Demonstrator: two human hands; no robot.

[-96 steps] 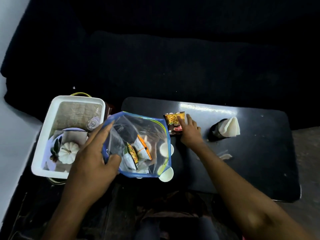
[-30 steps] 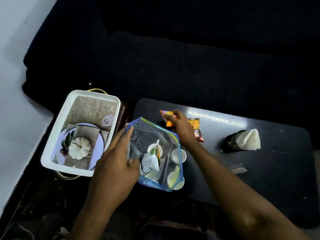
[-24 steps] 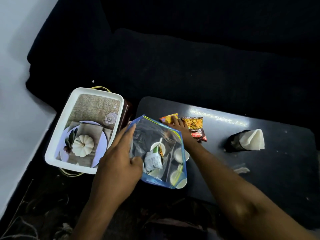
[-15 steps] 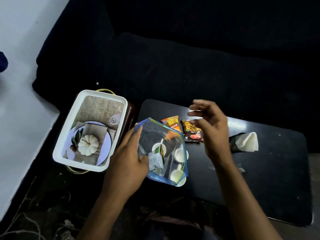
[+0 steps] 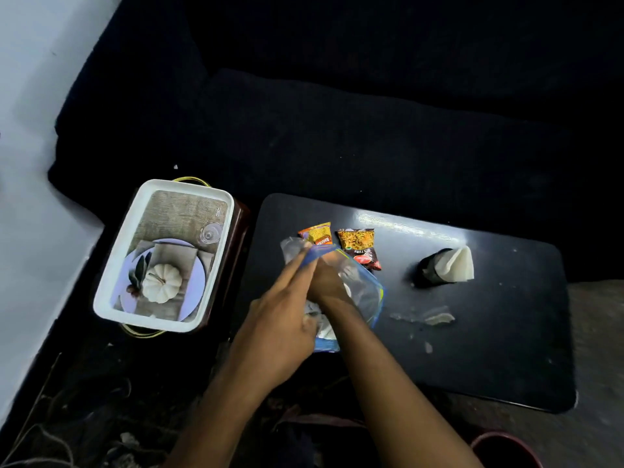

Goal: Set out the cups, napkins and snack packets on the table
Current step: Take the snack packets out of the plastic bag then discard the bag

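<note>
Snack packets (image 5: 339,243), light and crinkly, lie near the table (image 5: 489,332)'s far-left edge, while the left hand (image 5: 280,315) pinches the limp zip bag (image 5: 364,295)'s mouth and the right hand (image 5: 326,282) reaches inside, fingers hidden.

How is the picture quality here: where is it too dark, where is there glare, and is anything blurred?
Head view: the sofa behind is almost black, without detail; a bright streak of glare lies along the table far edge; both hands, left hand and right hand, are softly blurred at the plastic bag; the two snack packets stay readable; the table edges bow from the wide lens.
</note>
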